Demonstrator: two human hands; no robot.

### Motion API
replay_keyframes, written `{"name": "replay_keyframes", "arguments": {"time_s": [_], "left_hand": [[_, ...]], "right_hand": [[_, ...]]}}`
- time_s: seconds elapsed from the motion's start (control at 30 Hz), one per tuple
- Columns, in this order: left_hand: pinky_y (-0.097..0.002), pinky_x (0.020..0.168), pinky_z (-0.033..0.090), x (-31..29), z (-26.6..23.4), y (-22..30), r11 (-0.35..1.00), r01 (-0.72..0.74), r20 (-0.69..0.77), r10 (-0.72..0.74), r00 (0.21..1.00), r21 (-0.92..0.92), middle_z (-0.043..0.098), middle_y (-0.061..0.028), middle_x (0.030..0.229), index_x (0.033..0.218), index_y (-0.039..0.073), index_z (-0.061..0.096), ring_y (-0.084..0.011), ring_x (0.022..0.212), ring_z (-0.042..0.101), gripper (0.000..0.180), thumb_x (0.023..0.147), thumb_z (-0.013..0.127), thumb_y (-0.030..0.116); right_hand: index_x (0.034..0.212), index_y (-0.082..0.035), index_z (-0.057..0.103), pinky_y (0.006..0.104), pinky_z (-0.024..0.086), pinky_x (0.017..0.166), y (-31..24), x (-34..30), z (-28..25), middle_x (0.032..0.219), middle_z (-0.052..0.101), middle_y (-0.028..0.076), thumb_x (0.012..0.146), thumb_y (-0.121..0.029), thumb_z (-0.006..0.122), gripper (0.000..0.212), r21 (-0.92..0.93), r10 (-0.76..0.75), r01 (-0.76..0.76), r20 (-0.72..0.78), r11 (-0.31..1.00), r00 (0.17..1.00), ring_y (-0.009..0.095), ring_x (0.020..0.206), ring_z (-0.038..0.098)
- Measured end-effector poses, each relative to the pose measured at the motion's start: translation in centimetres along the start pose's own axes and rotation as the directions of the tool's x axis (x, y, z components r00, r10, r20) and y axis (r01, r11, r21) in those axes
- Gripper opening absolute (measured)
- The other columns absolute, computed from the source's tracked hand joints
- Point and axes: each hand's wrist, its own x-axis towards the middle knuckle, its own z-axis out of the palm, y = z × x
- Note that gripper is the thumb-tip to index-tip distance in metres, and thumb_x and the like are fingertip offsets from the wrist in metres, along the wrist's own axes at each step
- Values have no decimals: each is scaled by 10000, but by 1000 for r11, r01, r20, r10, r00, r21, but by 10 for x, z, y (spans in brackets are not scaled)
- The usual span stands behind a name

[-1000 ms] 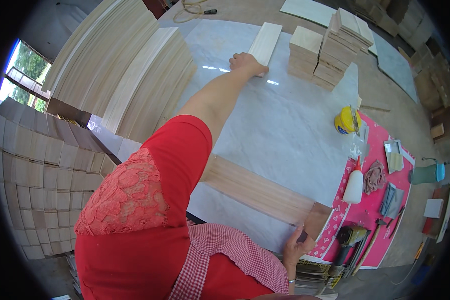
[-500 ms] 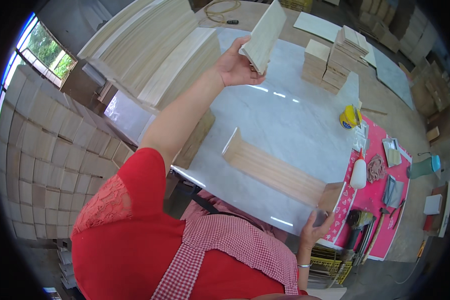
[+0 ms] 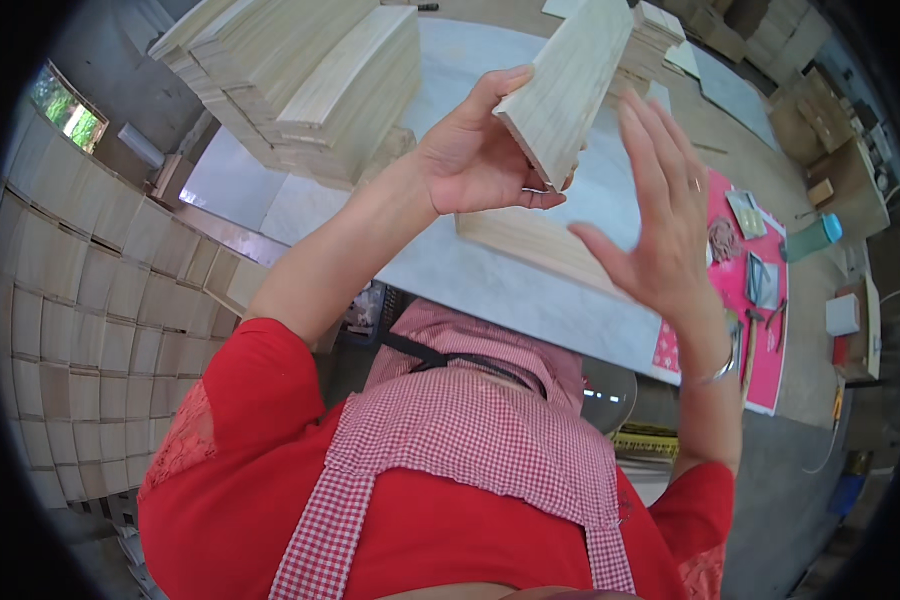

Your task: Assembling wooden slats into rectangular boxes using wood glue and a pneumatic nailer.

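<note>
Left hand (image 3: 475, 165) grips pale wooden board (image 3: 568, 95), tilted, upper centre of frame. Right hand (image 3: 670, 215) wide, thumb out, right of centre near board; can't tell if touching. Second wooden piece (image 3: 530, 241) on marbled tabletop (image 3: 570, 312), mid-frame. Board stacks (image 3: 355, 75) upper left.
</note>
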Motion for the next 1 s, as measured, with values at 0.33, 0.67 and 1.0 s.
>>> {"name": "replay_keyframes", "arguments": {"time_s": [0.33,0.67,1.0], "left_hand": [[-401,875,494,-17,24,-33,995,38,-194,-20,981,91,581,-153,1064,1266,-22,477,-247,925,593,964,733,704,749],[-381,894,509,-19,39,-45,983,91,-167,-65,984,157,627,-79,1059,1203,20,599,-187,986,624,669,884,657,606],[-438,1006,442,10,42,-66,-341,-388,517,560,647,856,570,-156,1266,1368,64,503,-335,1201,543,838,687,874,382]], "right_hand": [[1486,-109,404,461,382,1110,-7,30,-3,1521,440,106,659,-78,785,911,146,-269,247,162,958,949,343,1372,442],[1420,-51,426,428,443,1073,20,20,-25,1459,484,160,657,-100,833,866,383,20,-43,63,923,998,305,1316,511],[1431,58,338,425,403,1113,27,-59,-26,1411,483,276,673,-419,882,1048,748,501,-265,-104,609,859,323,1312,500]]}}
